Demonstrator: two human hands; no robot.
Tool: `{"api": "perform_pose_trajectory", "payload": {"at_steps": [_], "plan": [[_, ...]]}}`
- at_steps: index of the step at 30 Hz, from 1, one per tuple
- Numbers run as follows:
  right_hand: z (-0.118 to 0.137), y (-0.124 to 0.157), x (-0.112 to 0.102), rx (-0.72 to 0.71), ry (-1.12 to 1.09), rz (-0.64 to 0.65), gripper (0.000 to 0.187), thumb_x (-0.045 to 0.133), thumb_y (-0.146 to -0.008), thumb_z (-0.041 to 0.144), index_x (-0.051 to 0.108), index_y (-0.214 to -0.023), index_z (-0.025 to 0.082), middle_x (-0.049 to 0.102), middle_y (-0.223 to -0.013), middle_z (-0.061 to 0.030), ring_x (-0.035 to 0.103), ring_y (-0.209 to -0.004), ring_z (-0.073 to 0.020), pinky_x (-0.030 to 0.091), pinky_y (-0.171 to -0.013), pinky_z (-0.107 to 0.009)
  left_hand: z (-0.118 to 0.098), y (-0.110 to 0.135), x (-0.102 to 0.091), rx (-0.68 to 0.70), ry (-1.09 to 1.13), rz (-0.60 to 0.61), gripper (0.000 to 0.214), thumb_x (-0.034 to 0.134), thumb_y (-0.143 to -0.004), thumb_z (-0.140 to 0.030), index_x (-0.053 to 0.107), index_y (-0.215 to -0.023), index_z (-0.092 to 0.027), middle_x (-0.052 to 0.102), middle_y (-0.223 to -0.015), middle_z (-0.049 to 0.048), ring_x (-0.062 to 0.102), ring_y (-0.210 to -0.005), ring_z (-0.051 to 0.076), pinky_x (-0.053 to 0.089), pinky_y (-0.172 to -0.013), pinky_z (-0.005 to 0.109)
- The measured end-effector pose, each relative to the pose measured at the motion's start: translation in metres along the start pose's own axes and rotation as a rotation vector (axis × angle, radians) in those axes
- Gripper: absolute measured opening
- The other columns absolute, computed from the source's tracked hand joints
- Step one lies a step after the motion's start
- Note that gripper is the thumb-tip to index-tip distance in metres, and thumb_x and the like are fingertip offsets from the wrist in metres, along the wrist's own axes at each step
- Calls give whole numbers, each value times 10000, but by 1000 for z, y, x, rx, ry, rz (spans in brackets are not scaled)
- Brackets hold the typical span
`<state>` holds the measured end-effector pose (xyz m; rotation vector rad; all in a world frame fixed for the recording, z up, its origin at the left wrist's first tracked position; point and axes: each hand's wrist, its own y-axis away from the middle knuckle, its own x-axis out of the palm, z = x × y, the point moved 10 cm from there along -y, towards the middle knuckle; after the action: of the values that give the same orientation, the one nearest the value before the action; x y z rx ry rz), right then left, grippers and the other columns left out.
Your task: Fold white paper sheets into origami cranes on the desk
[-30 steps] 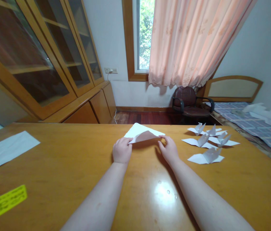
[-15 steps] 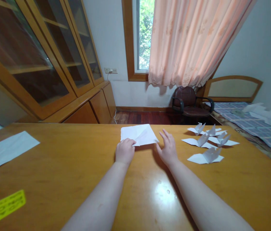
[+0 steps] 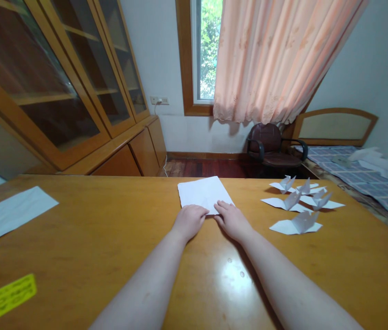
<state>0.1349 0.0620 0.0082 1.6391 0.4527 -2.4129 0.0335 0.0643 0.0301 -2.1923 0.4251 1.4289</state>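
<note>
A white square sheet of paper [image 3: 202, 193] lies flat on the wooden table [image 3: 87, 238], near its far edge. My left hand [image 3: 190, 221] rests at the sheet's near edge with its fingers laid flat on the paper. Beside it, my right hand [image 3: 231, 219] also lies on the near edge, fingers stretched out and pressing down. The two hands nearly touch each other.
Several folded white paper cranes [image 3: 297, 204] stand on the table to the right. A long white sheet [image 3: 6, 215] and a yellow slip [image 3: 3, 295] lie at the left. Beyond the table are a wooden glass-door cabinet [image 3: 59, 87], a dark chair [image 3: 271, 144] and a bed [image 3: 369, 176].
The paper was folded and lifted between both hands; it has been opened out and now lies flat. Both hands came together at its near edge.
</note>
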Motion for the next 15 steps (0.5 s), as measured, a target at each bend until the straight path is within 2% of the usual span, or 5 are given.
{"api": "perform_pose_trajectory", "payload": {"at_steps": [4,7,9,12,15], "plan": [[-14,-3,0,53,-34,-16,353,404,-869,205,549,-1190,206,492,-1313,-78,398,-1248,-203,243,-1058,-400,-9,2,-7,126,23,-89,239,465,-848,-201,655,-988,-235,695,-947,21,620,-865,169,452,-807,322],[-33,-5,1,149,-137,-13,344,382,-872,200,592,-1144,199,518,-1289,-71,415,-1240,-192,239,-1064,-380,-11,7,-25,201,79,-214,254,472,-854,-229,614,-1064,-247,686,-973,24,617,-884,160,451,-818,323],[-41,-5,0,184,-230,-19,352,361,-880,210,594,-1143,197,535,-1271,-60,426,-1232,-174,240,-1065,-356,-8,11,-38,207,126,-303,315,527,-828,-304,565,-1135,-244,668,-1014,36,602,-927,166,446,-847,326],[-49,-5,-7,213,-310,-64,348,365,-877,248,602,-1127,192,585,-1209,-64,479,-1175,-185,319,-1002,-327,5,12,-45,128,155,-354,610,641,-707,-468,460,-1238,-227,605,-1137,71,556,-1032,207,422,-912,355],[-53,-3,-14,247,-346,-104,325,359,-873,277,650,-981,181,665,-1024,-66,577,-991,-201,410,-850,-294,29,9,-44,-78,109,-397,786,645,-680,-516,326,-1327,-203,514,-1261,101,482,-1139,238,364,-978,383]]}}
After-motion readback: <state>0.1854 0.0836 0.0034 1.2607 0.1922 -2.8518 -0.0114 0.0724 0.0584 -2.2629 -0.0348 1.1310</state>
